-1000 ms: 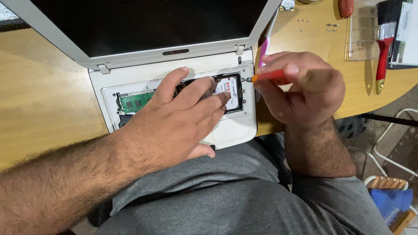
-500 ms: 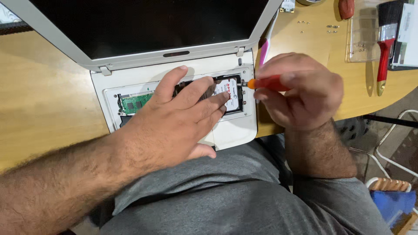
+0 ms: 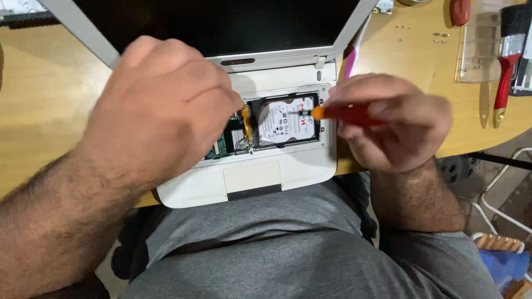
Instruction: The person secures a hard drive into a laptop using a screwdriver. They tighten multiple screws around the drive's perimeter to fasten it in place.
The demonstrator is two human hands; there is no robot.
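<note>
Right hand grips red-handled screwdriver over silver hard drive (white laptop); left hand loosely curled, holding nothing visible.

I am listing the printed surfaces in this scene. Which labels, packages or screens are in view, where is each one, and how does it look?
Laptop screen: at the top, tilted back, dark and blank, in a pale grey frame.
Drive label: on the hard drive in the open bay of the white laptop base, white with small dark print and a red mark, just past the tip of the screwdriver held by the right hand.
Clear plastic case: upper right of the table, flat, rectangular.
</note>
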